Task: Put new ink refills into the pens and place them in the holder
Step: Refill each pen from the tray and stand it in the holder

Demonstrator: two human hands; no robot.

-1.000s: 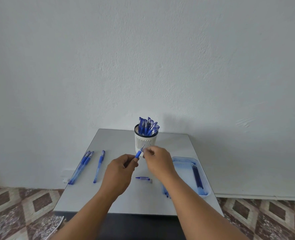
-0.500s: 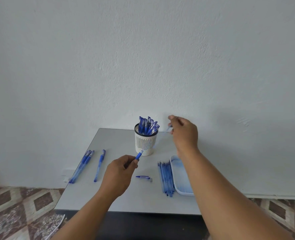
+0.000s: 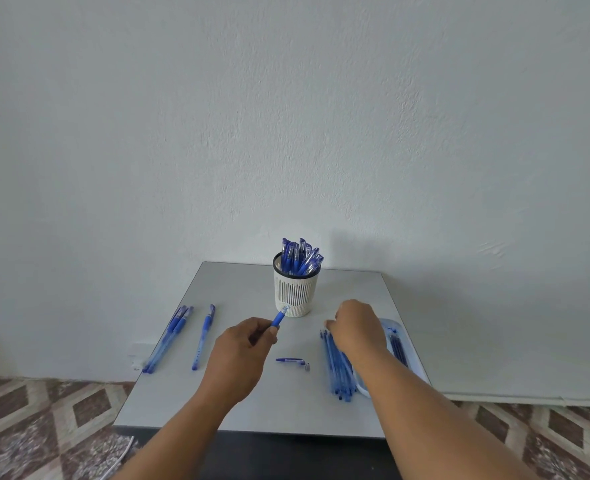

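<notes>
On the grey table [image 3: 252, 403] three capped blue pens lie to the left: two [image 3: 169, 337] side by side and touching, one single pen [image 3: 203, 336] just beside them. A loose pen cap [image 3: 290, 360] lies in the middle with a small grey tip piece [image 3: 307, 368] touching its end. The white slotted holder [image 3: 295, 292] stands upright at the back, packed with roughly ten blue pens, too crowded to count exactly. The left hand [image 3: 241, 358] grips one open pen barrel [image 3: 279, 318], tip pointing at the holder. The right hand [image 3: 354, 327] reaches down, fingers curled onto a bundle of refills [image 3: 336, 372] beside a pale blue tray [image 3: 399, 327] holding several dark refills; whether it grasps one I cannot tell.
</notes>
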